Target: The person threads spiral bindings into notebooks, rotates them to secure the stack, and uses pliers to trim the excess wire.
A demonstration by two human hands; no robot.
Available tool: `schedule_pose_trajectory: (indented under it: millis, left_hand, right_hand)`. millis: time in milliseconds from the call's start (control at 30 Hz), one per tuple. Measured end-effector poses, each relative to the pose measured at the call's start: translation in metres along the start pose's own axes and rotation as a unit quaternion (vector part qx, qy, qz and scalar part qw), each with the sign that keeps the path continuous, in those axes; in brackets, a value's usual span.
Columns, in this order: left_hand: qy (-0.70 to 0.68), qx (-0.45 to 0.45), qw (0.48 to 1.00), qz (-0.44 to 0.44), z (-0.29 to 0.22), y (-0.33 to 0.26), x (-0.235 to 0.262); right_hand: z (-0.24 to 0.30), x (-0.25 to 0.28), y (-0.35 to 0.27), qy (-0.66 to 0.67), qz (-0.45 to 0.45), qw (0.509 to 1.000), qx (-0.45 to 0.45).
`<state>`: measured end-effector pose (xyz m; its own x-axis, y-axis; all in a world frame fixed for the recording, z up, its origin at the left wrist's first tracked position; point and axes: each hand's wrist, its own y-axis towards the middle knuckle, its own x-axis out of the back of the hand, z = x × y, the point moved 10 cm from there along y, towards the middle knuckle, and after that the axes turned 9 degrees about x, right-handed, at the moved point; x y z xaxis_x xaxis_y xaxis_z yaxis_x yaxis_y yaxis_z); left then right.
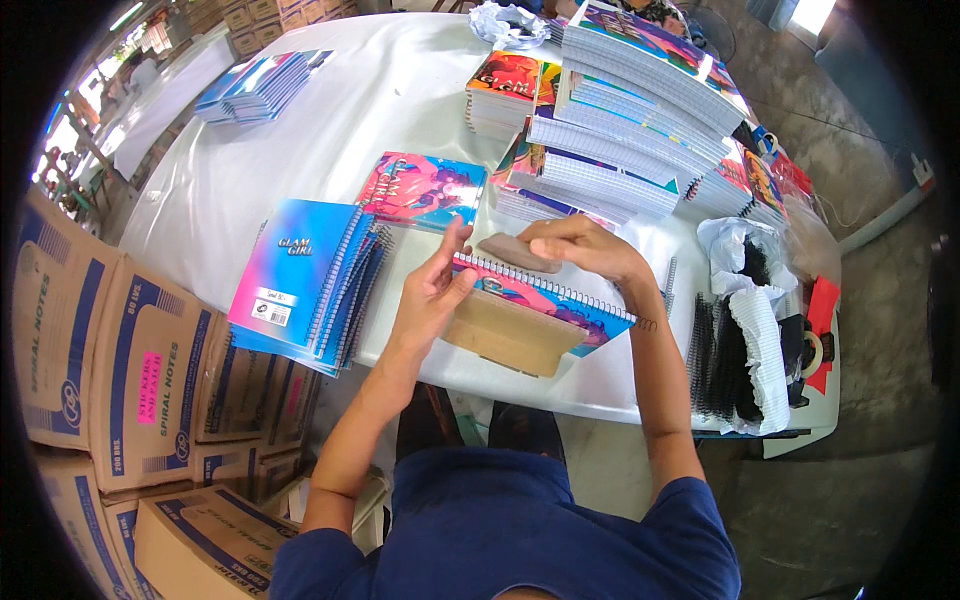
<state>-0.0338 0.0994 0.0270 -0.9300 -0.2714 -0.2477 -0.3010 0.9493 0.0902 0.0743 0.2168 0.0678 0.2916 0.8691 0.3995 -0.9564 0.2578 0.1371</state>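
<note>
A spiral notebook [595, 325] with a pink and blue cover stands on its edge before me, wire coil up. A brown cardboard piece [510, 335] rests against its near side. At the coil's left end, my left hand [432, 285] grips the notebook between thumb and fingers. My right hand [585, 248] is closed around a flat grey-brown block [520, 252], held just behind the coil. Another pink and blue notebook [425, 190] lies flat beyond my left hand. To the left is a pile of blue-pink spiral notebooks [295, 265], their coils toward the right.
Tall stacks of unbound notebooks [620, 150] rise at the back right of the white-covered table [360, 90]. Black coils [712, 355] and crumpled white wrapping [757, 350] lie at the right edge. Another stack [255, 88] sits far left. Cardboard cartons [150, 370] are piled beside the table.
</note>
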Motion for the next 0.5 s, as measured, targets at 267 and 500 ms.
schedule_pose_trajectory:
  millis: [267,500]
  left_hand:
    - [0.069,0.014,0.991,0.117,-0.035,0.035,-0.029]
    - [0.137,-0.162,0.976,0.045,-0.171,-0.029,-0.018]
  right_hand:
    - [-0.089,0.013,-0.068,-0.349,-0.089,0.932,0.039]
    - [-0.081,0.056,-0.178,-0.577,-0.202,0.769,-0.187]
